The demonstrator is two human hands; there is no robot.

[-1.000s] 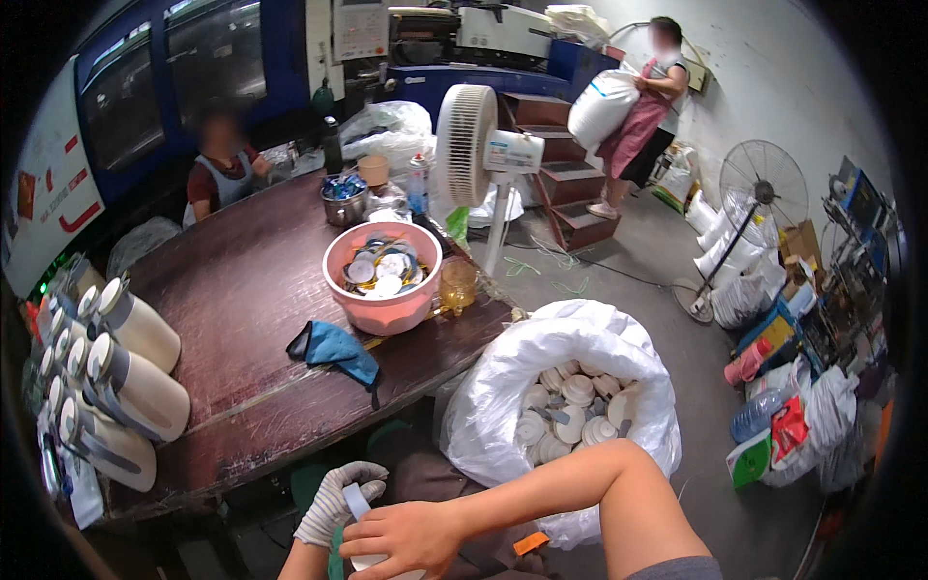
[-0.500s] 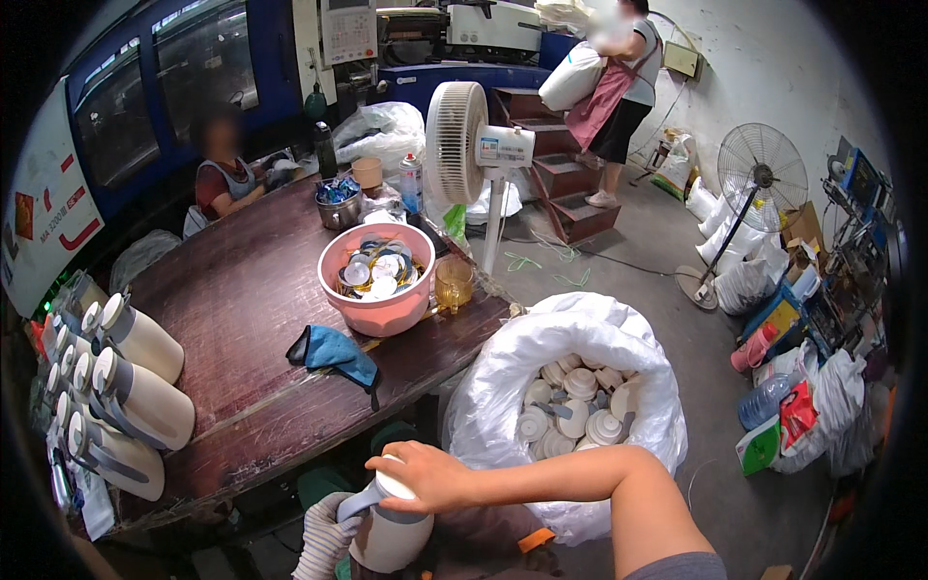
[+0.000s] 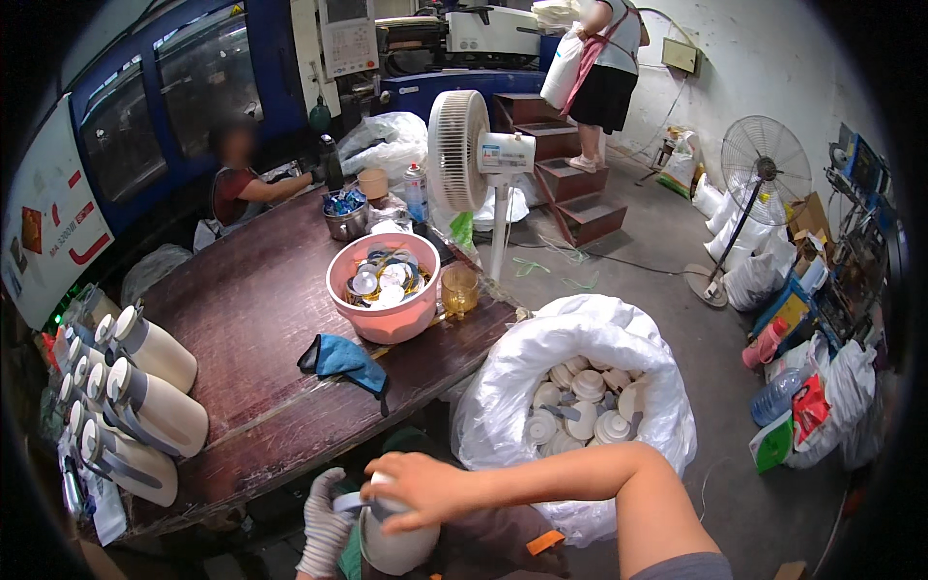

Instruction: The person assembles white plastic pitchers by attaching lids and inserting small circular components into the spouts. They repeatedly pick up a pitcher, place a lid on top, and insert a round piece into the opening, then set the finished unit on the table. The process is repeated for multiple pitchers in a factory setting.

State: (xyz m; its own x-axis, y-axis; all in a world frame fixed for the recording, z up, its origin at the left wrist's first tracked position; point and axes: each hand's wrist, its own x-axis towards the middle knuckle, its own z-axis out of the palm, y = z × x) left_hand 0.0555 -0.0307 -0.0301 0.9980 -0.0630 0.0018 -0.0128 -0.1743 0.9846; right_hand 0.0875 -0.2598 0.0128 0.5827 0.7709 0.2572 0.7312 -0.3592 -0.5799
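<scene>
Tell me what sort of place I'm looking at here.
Likely a factory workshop: a big blue machine stands at the back, matching jugs crowd the left end of the table, and an open white sack holds many lid-like parts.

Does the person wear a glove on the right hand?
No, the right hand is bare, while the left hand wears a striped glove.

A blue cloth (image 3: pixel 348 362) lies on the brown table (image 3: pixel 237 300), a white fan (image 3: pixel 456 150) stands just past it, and a person (image 3: pixel 611 48) holds a white sack (image 3: pixel 562 75) on the steps (image 3: pixel 592 210).
</scene>
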